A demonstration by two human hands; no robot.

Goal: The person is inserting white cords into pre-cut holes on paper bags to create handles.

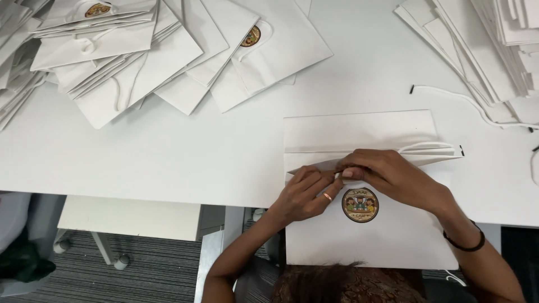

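A white paper bag [359, 132] lies flat at the near edge of the white table [168, 151], with a round colourful sticker [360, 205] on its front. My left hand [306, 193], with a ring on one finger, pinches the folded top flap of the bag. My right hand [387, 174] presses on the same fold just right of it, fingertips touching the left hand's. A black band sits on my right wrist. The bag's folded side gusset [432, 150] sticks out to the right.
A loose heap of flat white bags [140, 50], some with round stickers, covers the far left. A stack of white bags [488, 45] with white cord handles [460, 101] lies at the far right. Below the table edge are a caster and carpet.
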